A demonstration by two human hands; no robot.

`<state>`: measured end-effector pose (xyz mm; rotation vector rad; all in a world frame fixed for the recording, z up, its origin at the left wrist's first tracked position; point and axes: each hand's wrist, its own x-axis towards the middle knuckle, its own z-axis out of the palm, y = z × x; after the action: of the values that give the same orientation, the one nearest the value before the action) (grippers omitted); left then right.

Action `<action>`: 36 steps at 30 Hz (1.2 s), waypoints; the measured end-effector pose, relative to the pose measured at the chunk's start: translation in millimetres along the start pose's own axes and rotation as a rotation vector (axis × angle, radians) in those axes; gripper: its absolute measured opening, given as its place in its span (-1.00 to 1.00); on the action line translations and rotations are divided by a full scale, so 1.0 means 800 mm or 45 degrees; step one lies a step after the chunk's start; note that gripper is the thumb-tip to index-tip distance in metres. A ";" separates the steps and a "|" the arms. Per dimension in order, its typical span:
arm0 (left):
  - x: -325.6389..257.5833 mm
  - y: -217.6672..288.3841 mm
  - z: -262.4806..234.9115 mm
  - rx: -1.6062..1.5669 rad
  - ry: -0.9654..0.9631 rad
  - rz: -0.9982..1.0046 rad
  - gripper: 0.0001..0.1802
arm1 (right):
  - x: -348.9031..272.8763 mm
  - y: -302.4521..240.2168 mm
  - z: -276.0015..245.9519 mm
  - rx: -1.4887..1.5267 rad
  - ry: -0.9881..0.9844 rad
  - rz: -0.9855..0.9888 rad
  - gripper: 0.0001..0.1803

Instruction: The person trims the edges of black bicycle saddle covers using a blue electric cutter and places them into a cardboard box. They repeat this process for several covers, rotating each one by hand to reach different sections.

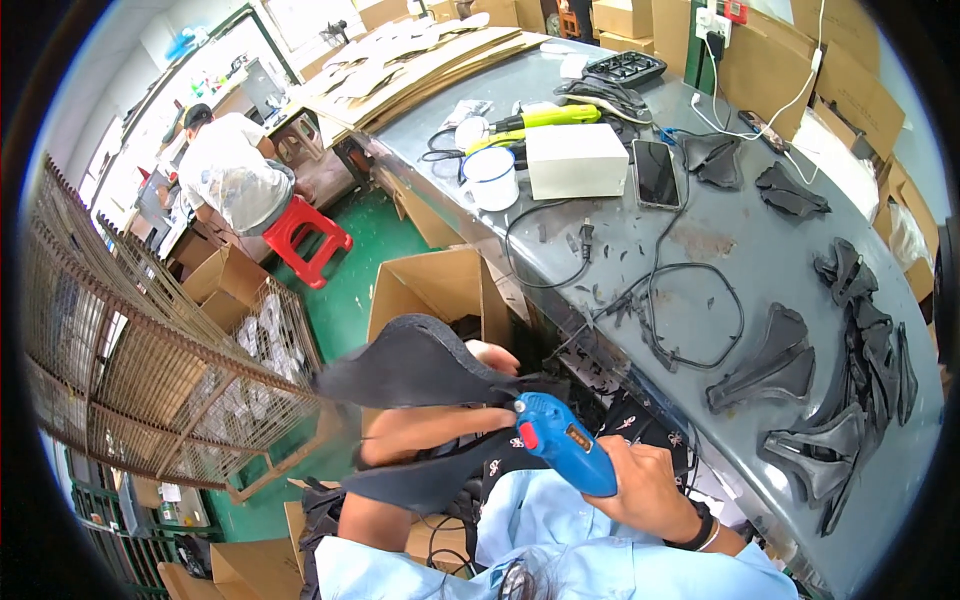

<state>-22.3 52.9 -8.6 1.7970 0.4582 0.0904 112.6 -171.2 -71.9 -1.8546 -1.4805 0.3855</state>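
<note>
My left hand point(440, 428) is closed on a black, curved, padded piece point(415, 362), reaching in between its upper and lower flaps. Part of that hand is hidden behind the upper flap. Wrapped around a blue pair of electric scissors point(562, 440) with a red button is my right hand point(640, 482). The tool's front end meets the black piece's right edge; its blade is too dark to make out. Similar black pieces point(765, 362) lie on the grey table point(610, 255) at the right, some heaped together.
Along the table's back stand a white mug point(490, 180), a white box point(577, 161), a phone point(656, 174) and a yellow-green power tool point(560, 116). Black cables and scraps lie nearer. An open carton point(430, 285) and wire cage point(170, 370) flank me. A person point(225, 170) sits farther off.
</note>
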 end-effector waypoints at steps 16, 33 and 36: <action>0.016 -0.025 0.069 -0.864 1.112 0.748 -0.66 | 0.008 0.000 -0.003 0.013 -0.035 0.047 -0.50; 0.013 -0.033 0.095 -0.856 1.125 0.696 -0.65 | 0.016 -0.023 0.000 0.085 0.073 0.042 -0.47; 0.006 -0.013 0.092 -0.864 1.088 0.510 -0.68 | 0.014 -0.021 0.002 -0.056 0.126 0.016 -0.44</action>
<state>1.5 -10.8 -40.0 1.0790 0.5605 1.1801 102.7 -158.7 -59.0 -1.8902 -1.4218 0.2652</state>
